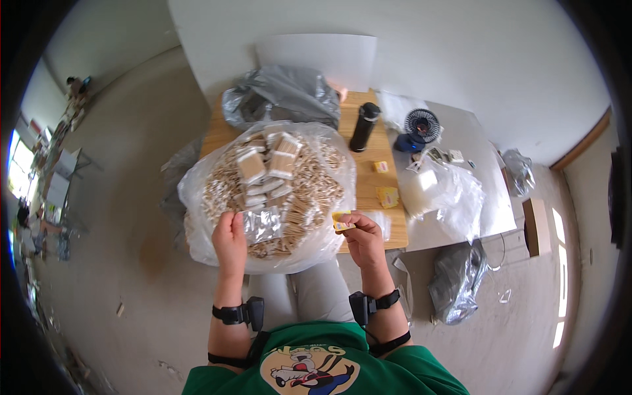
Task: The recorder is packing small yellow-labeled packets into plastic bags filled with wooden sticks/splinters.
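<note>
"Fingers of the left hand [229, 238]: how far open?"

"Curled nearly closed, with hold of the left edge of a small clear bag [263, 225]."

"And held where?"

"Over the near part of a heap of loose cotton swabs [309, 220]. Hard to tell from above whether touching them."

"Same with the right hand [366, 241]?"

"Pinched together, with a small yellow card [342, 222] gripped between thumb and fingertips, near the right edge of the big clear sack [197, 224] around the swabs."

"On top of the heap?"

"Packed bundles of swabs [284, 157], piled mostly toward the far side."

"Farther right?"

"On the wooden table [362, 176], two yellow packets [387, 197], lying apart, and beyond them a black bottle [364, 127], upright. On the grey table [484, 158] alongside, a small fan [422, 126] and rumpled clear plastic [461, 197]."
</note>
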The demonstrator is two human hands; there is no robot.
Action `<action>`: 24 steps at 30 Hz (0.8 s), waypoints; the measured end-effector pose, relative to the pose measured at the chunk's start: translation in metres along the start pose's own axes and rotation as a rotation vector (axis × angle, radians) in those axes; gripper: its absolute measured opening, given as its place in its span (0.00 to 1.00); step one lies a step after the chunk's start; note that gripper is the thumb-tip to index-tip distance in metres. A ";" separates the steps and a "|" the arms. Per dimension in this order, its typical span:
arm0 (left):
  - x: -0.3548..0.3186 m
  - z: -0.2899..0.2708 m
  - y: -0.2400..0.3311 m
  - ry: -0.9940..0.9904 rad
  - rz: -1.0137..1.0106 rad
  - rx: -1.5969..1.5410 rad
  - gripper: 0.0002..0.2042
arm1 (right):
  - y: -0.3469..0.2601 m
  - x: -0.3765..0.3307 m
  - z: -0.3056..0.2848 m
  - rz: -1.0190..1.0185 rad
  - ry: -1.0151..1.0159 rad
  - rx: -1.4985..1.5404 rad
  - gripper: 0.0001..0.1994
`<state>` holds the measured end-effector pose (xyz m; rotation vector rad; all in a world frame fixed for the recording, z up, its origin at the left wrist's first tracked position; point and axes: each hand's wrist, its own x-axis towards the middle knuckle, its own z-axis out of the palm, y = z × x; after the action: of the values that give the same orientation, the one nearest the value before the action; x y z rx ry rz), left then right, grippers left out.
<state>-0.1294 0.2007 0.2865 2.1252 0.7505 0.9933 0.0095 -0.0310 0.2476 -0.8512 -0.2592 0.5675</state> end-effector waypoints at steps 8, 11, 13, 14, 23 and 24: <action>-0.015 0.036 0.027 -0.161 -0.003 -0.136 0.08 | -0.011 0.033 -0.154 -0.094 0.527 -0.583 0.08; -0.026 0.060 0.039 -0.274 0.043 -0.156 0.08 | 0.007 0.064 -0.225 -0.213 0.616 -1.158 0.10; -0.034 0.065 0.043 -0.354 0.048 -0.172 0.07 | 0.008 0.082 -0.224 -0.172 0.591 -1.214 0.12; -0.038 0.068 0.044 -0.349 0.049 -0.165 0.07 | 0.009 0.090 -0.224 -0.128 0.574 -1.277 0.14; -0.055 0.102 0.058 -0.470 0.042 -0.175 0.07 | 0.001 0.100 -0.194 -0.103 0.657 -1.747 0.17; -0.055 0.107 0.061 -0.470 0.056 -0.195 0.07 | -0.003 0.093 -0.185 -0.096 0.651 -1.748 0.17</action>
<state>-0.0601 0.0886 0.2573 2.0990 0.3485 0.5316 0.1674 -0.0978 0.1310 -2.6147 -0.1406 -0.2211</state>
